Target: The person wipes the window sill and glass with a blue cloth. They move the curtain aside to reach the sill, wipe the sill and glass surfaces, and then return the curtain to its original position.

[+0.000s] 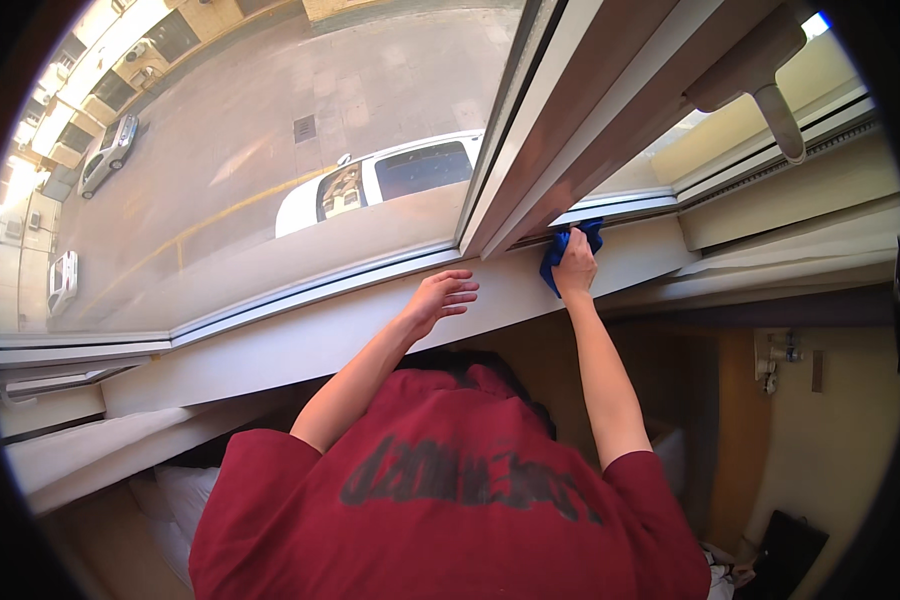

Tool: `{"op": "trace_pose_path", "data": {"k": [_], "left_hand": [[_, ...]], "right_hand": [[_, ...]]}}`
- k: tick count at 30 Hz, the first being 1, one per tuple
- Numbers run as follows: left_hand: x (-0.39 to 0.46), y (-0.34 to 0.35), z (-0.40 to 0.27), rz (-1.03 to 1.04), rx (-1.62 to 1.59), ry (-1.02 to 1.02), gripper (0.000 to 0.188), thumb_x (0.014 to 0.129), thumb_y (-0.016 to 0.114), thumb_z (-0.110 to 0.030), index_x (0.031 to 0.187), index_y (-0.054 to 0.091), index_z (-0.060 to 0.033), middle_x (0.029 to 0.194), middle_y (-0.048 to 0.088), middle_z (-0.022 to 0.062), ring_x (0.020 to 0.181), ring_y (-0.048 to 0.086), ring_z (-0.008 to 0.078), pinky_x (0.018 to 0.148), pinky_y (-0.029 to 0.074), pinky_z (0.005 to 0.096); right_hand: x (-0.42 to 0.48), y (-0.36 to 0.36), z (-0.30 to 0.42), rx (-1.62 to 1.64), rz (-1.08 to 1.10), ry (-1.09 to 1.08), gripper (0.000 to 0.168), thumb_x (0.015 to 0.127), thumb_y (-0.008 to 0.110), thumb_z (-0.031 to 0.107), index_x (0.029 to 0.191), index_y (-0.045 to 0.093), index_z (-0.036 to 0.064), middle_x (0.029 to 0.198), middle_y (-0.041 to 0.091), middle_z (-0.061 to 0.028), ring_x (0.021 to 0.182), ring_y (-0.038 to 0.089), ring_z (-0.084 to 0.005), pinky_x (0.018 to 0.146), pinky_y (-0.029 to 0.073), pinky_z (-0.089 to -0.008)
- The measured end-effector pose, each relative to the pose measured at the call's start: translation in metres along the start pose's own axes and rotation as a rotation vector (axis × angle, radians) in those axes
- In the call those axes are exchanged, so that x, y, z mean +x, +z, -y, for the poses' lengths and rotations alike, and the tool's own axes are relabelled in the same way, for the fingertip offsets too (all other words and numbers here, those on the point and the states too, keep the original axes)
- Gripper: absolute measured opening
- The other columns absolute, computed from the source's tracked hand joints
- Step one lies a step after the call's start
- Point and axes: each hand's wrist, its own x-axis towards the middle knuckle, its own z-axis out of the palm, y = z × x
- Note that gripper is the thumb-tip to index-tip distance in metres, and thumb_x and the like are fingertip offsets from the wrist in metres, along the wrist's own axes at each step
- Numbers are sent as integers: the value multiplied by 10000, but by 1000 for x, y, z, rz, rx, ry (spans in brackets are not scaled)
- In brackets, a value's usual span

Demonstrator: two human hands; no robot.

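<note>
A blue cloth (551, 264) is bunched in my right hand (576, 264), which presses it against the lower frame of the window at the right, where the white sill (645, 247) meets it. My left hand (441, 298) hovers over or rests on the sill's edge, left of the cloth; contact cannot be told. Its fingers are spread and hold nothing. Between and above the hands rises the thick upright window frame (562, 127). The large glass pane (390, 240) lies to its left.
A window handle (780, 124) juts out at the upper right. Curtains hang at the right (795, 262) and the left (112, 450), below the sill. A small hook-shaped handle (16, 397) is at the far left. Parked cars stand outside, beyond the glass.
</note>
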Motion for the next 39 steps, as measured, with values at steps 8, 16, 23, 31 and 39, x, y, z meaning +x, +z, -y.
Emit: {"op": "trace_pose_path", "data": {"k": [8,16,23,31,39], "left_hand": [[21,22,5,-66,-25,16,388,1013,454,-165,1384,463,-54,1294,610,109,1149,607,206,941,493,363],[94,59,40,-263,-371,169,148,994,471,-208,1033,531,-78,1196,667,102,1074,648,234,848,528,373],[119,109,53,-397,-605,287,129,944,553,-160,1048,543,-85,1183,652,114,1073,640,254,846,551,384],[122,164,43,-337,-655,267,171,955,560,-173,1089,534,-68,1155,657,113,1078,640,253,887,538,389],[133,174,32,-355,-641,291,152,963,567,-203,1038,569,-71,1206,645,124,1090,640,258,882,553,380]], "right_hand": [[41,-16,-99,-65,12,101,626,659,737,-30,1210,457,73,1117,574,-139,1058,598,-372,828,533,-459],[101,-27,-256,-67,-25,148,639,654,784,0,1193,450,76,1157,583,-148,1090,589,-366,858,531,-453],[119,-35,-301,131,-66,112,497,706,738,44,1135,488,45,1046,628,-186,979,622,-404,839,529,-450],[91,-103,-288,1929,660,633,485,719,499,111,1173,577,-42,1120,662,-165,1049,639,-310,966,523,-450],[91,-152,-286,2096,643,595,530,724,500,91,1228,566,-58,1128,667,-171,1020,656,-318,976,522,-451]]}}
